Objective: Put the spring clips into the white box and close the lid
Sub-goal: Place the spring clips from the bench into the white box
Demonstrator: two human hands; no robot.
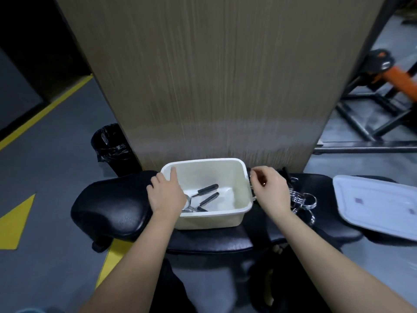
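An open white box (239, 177) stands on a black padded bench (112, 204). Inside it lies a spring clip (203, 197) with black handles and a chrome coil. My left hand (165, 195) rests on the box's left rim, fingers spread, holding the wall. Just past the box's right rim my right hand (269, 188) hovers with its fingers curled; whether it holds a clip is hidden. To the right of that hand lies a pile of chrome spring clips (303, 203) on the bench. The white lid (374, 202) lies flat at the far right.
A tall wood-grain panel (214, 75) rises right behind the box. A black bin with a liner (111, 145) stands on the floor at the left. Dark metal frames and orange equipment (383, 86) fill the right background. Yellow floor markings (15, 222) run along the left.
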